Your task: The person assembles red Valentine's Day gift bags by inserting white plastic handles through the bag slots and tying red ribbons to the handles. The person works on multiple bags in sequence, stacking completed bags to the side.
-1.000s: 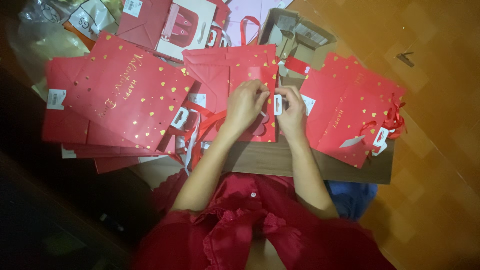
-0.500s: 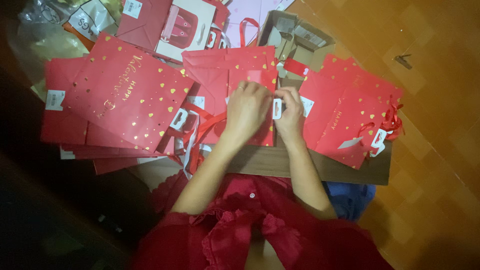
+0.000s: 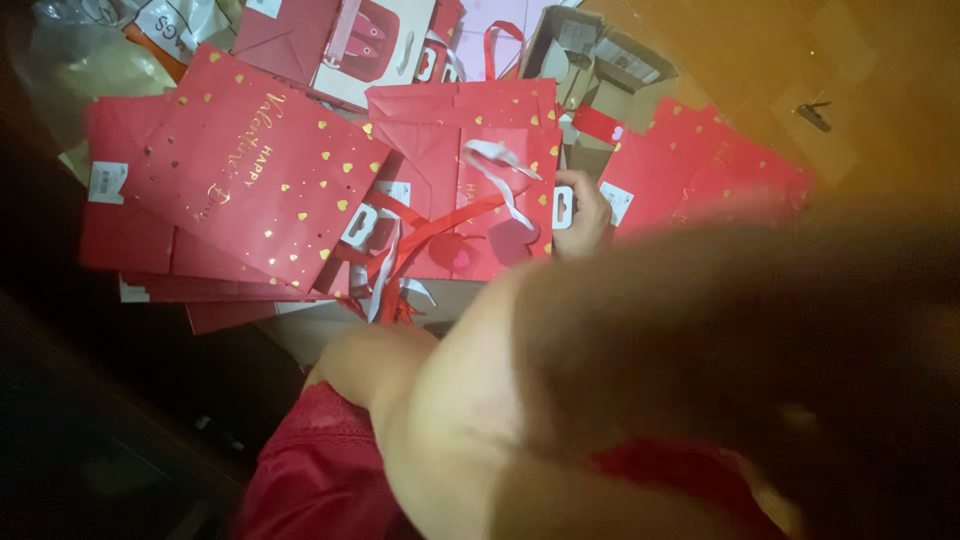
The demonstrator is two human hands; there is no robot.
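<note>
- Only the head view shows this moment: a blurred arm fills the lower right and hides most of the nearer scene.
- One hand (image 3: 583, 215), the right by its place, rests at the right edge of the middle red bag (image 3: 470, 180), fingers curled about a white tag (image 3: 563, 207); how firmly it grips, I cannot tell.
- Left hand: lost in the blur, so its state cannot be told.
- Middle bag lies flat on the bench (image 3: 440, 298), between the left stack (image 3: 250, 170) and the right stack (image 3: 700, 170), ribbon (image 3: 440, 225) loose across it.
- Risk, as I judge: the sweeping arm could snag the ribbon or shove the stacks askew.
</note>
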